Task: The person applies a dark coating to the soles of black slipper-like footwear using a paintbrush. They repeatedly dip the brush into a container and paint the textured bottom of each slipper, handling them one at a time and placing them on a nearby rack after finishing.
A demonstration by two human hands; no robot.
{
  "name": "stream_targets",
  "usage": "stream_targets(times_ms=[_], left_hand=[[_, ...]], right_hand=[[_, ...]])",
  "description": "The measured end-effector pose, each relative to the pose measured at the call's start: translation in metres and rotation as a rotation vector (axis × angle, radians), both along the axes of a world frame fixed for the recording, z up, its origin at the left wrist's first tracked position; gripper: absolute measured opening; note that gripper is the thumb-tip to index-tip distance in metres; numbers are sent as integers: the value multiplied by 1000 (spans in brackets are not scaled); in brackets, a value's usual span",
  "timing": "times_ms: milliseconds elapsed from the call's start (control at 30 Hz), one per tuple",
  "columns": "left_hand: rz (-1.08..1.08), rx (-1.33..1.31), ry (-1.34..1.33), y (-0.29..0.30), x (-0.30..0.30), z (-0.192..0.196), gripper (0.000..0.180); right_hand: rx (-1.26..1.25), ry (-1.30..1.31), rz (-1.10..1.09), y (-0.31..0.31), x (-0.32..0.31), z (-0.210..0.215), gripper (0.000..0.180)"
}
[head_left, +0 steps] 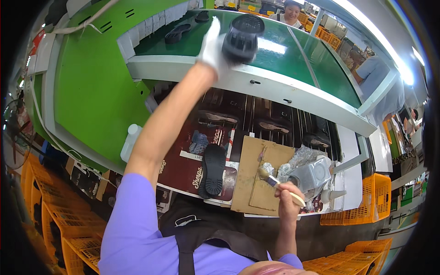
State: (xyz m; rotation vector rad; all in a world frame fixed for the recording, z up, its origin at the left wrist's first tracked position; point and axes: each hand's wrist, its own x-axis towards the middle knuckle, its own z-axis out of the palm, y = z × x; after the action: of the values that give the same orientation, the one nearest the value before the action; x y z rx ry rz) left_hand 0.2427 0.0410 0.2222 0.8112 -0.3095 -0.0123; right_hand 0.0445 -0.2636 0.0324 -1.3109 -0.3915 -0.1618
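Gloved in white, the left hand is stretched out over the near edge of the green conveyor belt, its fingers closed around a black shoe sole held above the belt. Down at the near edge of the bench, the bare right hand grips a glue brush, bristles over a brown cardboard sheet. Another black sole lies tread up on the dark red paper just left of the cardboard.
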Motion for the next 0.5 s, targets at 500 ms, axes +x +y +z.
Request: stream_targets(times_ms=[500], left_hand=[[526,392,-27,-14,-39,-125,29]], right_hand=[[-180,62,-58,4,-19,-28,13]])
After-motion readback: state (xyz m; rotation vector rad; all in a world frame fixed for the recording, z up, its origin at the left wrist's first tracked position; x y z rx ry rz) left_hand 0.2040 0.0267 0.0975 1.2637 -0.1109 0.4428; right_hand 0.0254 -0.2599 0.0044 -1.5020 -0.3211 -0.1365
